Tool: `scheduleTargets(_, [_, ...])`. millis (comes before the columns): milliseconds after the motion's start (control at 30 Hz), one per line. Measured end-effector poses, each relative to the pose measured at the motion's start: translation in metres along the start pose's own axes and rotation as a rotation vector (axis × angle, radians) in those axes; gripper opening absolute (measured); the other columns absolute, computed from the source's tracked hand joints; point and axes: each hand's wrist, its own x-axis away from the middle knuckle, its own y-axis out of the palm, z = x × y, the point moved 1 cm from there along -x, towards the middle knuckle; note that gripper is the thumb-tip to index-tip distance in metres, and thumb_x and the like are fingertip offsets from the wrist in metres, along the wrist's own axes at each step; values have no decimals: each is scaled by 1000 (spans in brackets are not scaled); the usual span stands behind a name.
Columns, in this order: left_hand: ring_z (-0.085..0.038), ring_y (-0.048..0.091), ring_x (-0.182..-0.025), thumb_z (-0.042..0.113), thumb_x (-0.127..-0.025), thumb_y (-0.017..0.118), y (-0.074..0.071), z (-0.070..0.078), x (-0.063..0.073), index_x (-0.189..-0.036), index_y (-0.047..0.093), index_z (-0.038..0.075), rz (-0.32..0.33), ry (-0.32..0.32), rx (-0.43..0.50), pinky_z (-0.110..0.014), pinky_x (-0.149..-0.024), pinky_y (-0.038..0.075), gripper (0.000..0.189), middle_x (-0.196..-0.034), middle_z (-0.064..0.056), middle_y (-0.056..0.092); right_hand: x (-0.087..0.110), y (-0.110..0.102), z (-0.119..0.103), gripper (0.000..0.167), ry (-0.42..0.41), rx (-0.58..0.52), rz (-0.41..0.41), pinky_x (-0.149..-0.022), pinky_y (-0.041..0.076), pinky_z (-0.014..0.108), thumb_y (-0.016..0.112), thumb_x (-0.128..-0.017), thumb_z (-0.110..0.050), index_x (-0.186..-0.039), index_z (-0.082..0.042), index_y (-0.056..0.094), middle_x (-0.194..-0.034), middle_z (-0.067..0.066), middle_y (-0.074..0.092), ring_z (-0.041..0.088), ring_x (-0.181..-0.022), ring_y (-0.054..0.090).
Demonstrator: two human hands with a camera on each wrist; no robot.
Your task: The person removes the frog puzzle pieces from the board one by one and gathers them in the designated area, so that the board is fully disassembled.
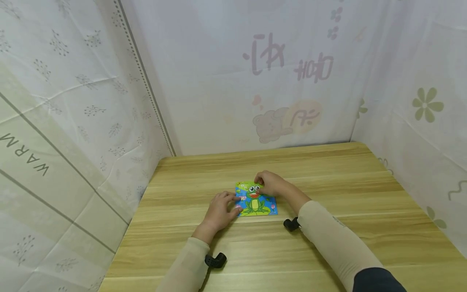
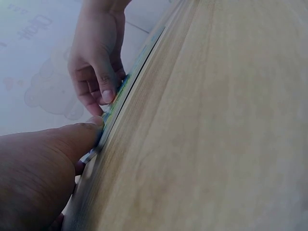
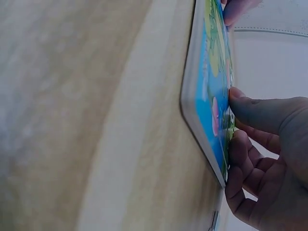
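Observation:
A flat, square frog puzzle [image 1: 255,207] in blue and green lies on the wooden table. In the head view my left hand [image 1: 218,211] is at its left edge, thumb and fingers spread and touching it; the left wrist view shows that thumb [image 2: 86,132] resting on the rim. My right hand [image 1: 271,183] is over the upper right part, its thumb on the picture near the frog's face and its fingers curled by the far edge. The right wrist view shows this thumb [image 3: 255,108] against the printed face [image 3: 211,96]. Whether a loose piece sits under these fingers is hidden.
The wooden table [image 1: 321,251] has its far edge against a pale printed curtain [image 1: 219,81]. More curtain hangs at the left and right sides. A black wrist-worn device [image 1: 216,260] sits on the left sleeve, and another black device [image 1: 291,224] on the right.

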Motion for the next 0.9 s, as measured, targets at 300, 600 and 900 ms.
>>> scheduleTargets(300, [-29, 52, -133, 38, -98, 76, 0, -1, -1, -130, 73, 22, -4, 3, -8, -54, -115, 41, 37, -138, -1, 63, 0, -1, -1, 37, 8, -24, -13, -87, 53, 38, 84, -93, -22, -123, -12, 65, -105, 2, 59, 20, -95, 57])
scheduleTargets(600, [-30, 52, -134, 38, -98, 76, -1, 1, 0, -130, 73, 21, -12, -5, -5, -54, -116, 40, 36, -139, -1, 62, 0, -3, 5, 34, -35, -53, -8, -86, 52, 39, 82, -93, -13, -122, -14, 64, -104, 2, 60, 21, -95, 57])
scheduleTargets(900, [-30, 52, -134, 38, -98, 77, -1, 1, 0, -130, 73, 22, -12, -12, -11, -54, -116, 40, 37, -139, -1, 62, 1, -5, 7, 29, -65, -35, 3, -81, 50, 37, 75, -97, -5, -121, -14, 62, -96, 2, 59, 20, -86, 55])
